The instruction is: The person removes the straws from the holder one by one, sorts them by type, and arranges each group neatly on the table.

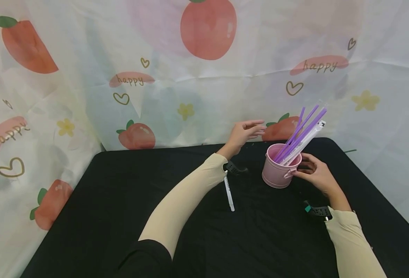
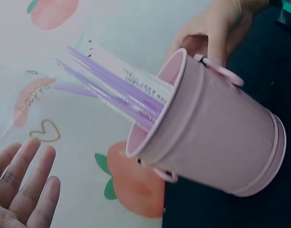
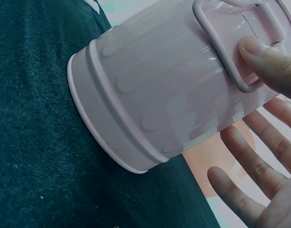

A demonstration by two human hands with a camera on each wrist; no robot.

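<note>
A pink metal bucket (image 1: 277, 175) with small side handles stands at the right of the black table. Purple sticks like straws (image 1: 303, 129) and a white printed wrapper (image 2: 131, 69) lean out of it. My right hand (image 1: 317, 173) holds the bucket at its right side, the thumb (image 3: 264, 59) on the wall by the handle and the fingers spread round the back. My left hand (image 1: 246, 133) hovers left of the bucket, apart from it, its fingers (image 2: 29, 190) extended and holding nothing. Below the left wrist lies a slim white printed stick (image 1: 229, 195).
The table (image 1: 121, 200) is covered in black cloth. Behind it hangs a pale curtain (image 1: 204, 96) printed with fruit, hearts and flowers, close to the table's back edge. A dark wrist strap (image 1: 319, 211) with a green tab sits on the right forearm.
</note>
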